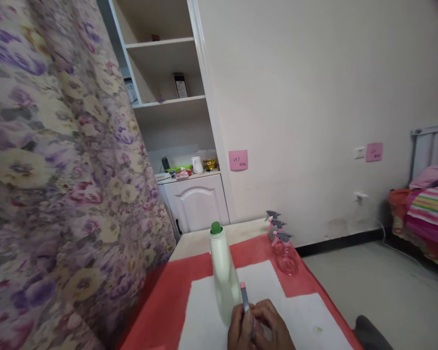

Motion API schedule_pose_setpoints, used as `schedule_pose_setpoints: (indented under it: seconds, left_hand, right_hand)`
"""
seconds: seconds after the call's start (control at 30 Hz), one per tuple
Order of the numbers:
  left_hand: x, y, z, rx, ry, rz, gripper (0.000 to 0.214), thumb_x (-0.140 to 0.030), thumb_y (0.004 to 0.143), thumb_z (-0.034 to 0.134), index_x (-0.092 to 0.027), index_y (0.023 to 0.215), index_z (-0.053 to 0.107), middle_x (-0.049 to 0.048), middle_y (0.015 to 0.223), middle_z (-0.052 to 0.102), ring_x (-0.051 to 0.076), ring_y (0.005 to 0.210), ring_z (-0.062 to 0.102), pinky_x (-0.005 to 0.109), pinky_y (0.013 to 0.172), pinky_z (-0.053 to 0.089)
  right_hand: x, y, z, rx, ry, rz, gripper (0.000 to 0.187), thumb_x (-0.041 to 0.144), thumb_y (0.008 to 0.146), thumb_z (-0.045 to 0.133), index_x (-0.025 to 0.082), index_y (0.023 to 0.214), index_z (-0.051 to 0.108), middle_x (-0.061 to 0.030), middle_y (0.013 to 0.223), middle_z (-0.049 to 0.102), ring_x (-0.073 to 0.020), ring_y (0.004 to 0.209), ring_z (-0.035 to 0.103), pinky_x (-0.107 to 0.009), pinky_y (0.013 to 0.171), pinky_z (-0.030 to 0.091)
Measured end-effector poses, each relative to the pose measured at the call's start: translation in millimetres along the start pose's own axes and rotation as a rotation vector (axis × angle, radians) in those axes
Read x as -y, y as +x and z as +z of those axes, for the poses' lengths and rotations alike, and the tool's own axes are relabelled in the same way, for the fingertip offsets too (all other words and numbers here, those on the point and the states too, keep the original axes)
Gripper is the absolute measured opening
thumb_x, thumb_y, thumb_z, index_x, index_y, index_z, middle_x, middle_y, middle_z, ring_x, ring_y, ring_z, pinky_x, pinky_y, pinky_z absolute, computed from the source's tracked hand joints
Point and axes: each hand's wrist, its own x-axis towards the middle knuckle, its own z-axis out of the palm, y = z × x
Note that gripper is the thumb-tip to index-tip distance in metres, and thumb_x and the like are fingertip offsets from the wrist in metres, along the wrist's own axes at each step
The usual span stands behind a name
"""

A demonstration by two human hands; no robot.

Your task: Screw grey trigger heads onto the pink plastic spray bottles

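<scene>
Hands (273, 324) gripping slim pink-tipped object (245, 297), pale green bottle (224, 272) beside, spray bottles (287, 261) beyond

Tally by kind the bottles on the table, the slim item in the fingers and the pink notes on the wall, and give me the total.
Pale green bottle: 1
Spray bottles: 3
Slim grey item with a pink end: 1
Pink wall notes: 2
Total: 7

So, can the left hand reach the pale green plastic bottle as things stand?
Probably yes: the left hand is beside the bottle, nothing visibly between, though holding a slim grey pink-tipped stick.
</scene>
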Motion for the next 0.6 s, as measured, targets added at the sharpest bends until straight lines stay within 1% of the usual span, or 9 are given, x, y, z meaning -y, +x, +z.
schedule_pose_setpoints:
  seconds: [0.07,0.13,0.2,0.27,0.37,0.5,0.6]
  left_hand:
    - [-9,-3,-0.1,0.015,0.018,-0.004,0.048,-0.066,0.070,0.065,-0.020,0.084,0.066,0.0035,0.079,0.071,0.023,0.081,0.067,0.030,0.074,0.051]
    - [-18,-5,-0.1,0.016,0.024,0.002,0.045,-0.062,0.070,0.067,-0.020,0.086,0.067,0.0030,0.080,0.071,0.023,0.082,0.067,0.030,0.075,0.052]
    - [-24,-6,-0.1,0.034,0.015,-0.017,0.045,-0.060,0.069,0.070,-0.020,0.091,0.067,0.0035,0.085,0.072,0.024,0.085,0.066,0.031,0.078,0.052]
    - [-28,-6,-0.2,0.062,0.019,-0.037,0.046,-0.059,0.068,0.071,-0.021,0.093,0.067,0.0041,0.088,0.073,0.024,0.088,0.066,0.032,0.082,0.052]
    - [-30,-7,-0.6,0.111,0.046,-0.042,0.042,-0.059,0.073,0.066,-0.021,0.090,0.066,0.0041,0.087,0.072,0.025,0.091,0.066,0.033,0.084,0.051]
    - [-30,-7,-1.5,0.124,0.075,-0.031,0.036,-0.055,0.081,0.060,-0.021,0.093,0.065,0.0033,0.091,0.071,0.023,0.095,0.065,0.033,0.089,0.048]
    - [-30,-6,-2.1,0.127,0.116,-0.020,0.037,-0.055,0.080,0.060,-0.020,0.093,0.065,0.0032,0.089,0.070,0.024,0.093,0.065,0.033,0.087,0.048]
  right_hand:
    - [5,0,-1,0.023,0.003,0.010,0.028,0.050,0.087,0.057,0.023,0.085,0.064,-0.0037,0.086,0.057,-0.0221,0.083,0.061,-0.033,0.076,0.049]
    - [11,0,-3,0.062,-0.002,0.038,0.023,0.045,0.086,0.059,0.023,0.090,0.064,-0.0038,0.089,0.056,-0.0227,0.086,0.060,-0.034,0.079,0.049]
    - [15,0,-5,0.094,0.006,0.065,0.022,0.042,0.086,0.058,0.023,0.097,0.064,-0.0044,0.093,0.055,-0.0234,0.089,0.059,-0.036,0.081,0.049]
    - [18,1,-7,0.111,0.045,0.067,0.023,0.040,0.087,0.056,0.023,0.099,0.064,-0.0050,0.096,0.054,-0.0239,0.092,0.059,-0.037,0.083,0.049]
    - [22,1,-7,0.094,0.077,0.080,0.019,0.038,0.087,0.056,0.022,0.093,0.065,-0.0047,0.095,0.054,-0.0238,0.093,0.059,-0.037,0.085,0.049]
    - [27,2,-6,0.039,0.052,0.120,0.010,0.031,0.084,0.061,0.022,0.086,0.066,-0.0043,0.094,0.059,-0.0233,0.095,0.060,-0.036,0.086,0.048]
    - [26,2,-2,0.011,0.034,0.126,0.004,0.026,0.081,0.064,0.022,0.082,0.064,-0.0034,0.092,0.060,-0.0228,0.093,0.062,-0.035,0.084,0.049]
